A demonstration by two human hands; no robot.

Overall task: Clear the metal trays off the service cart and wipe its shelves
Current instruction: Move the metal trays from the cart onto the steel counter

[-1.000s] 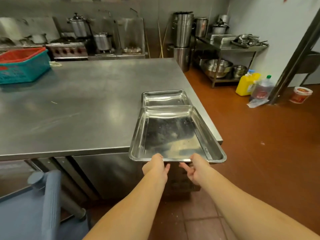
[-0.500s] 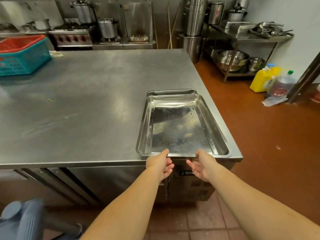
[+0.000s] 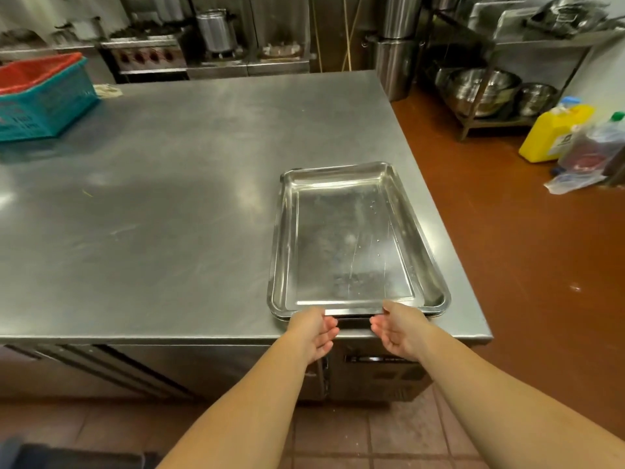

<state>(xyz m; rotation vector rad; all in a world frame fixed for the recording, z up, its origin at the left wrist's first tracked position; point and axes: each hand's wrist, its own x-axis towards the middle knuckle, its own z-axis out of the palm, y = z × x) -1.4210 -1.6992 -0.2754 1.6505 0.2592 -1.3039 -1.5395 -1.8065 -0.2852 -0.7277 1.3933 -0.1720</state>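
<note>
Two shallow metal trays lie stacked on the steel table [image 3: 169, 214], near its front right corner. The top tray [image 3: 351, 238] sits nested in the lower one [image 3: 436, 313], of which only a rim edge shows. My left hand [image 3: 313, 331] and my right hand [image 3: 399, 330] are at the trays' near rim, palms turned towards each other, fingers loose and apart. Neither hand clasps the rim. A dark blue-grey corner of the cart [image 3: 20, 455] shows at the bottom left; its shelves are out of view.
A teal crate with a red one inside [image 3: 40, 96] stands at the table's far left. Right of the table on the red floor are a yellow jug [image 3: 554, 133], a bagged bottle [image 3: 592, 154] and a rack with steel bowls [image 3: 483, 86]. Stoves and pots line the back wall.
The tray I carried has gone forward and down onto the tray lying on the table, and now rests nested on it. My fingers have loosened from its near rim. The view has tilted away from the cart.
</note>
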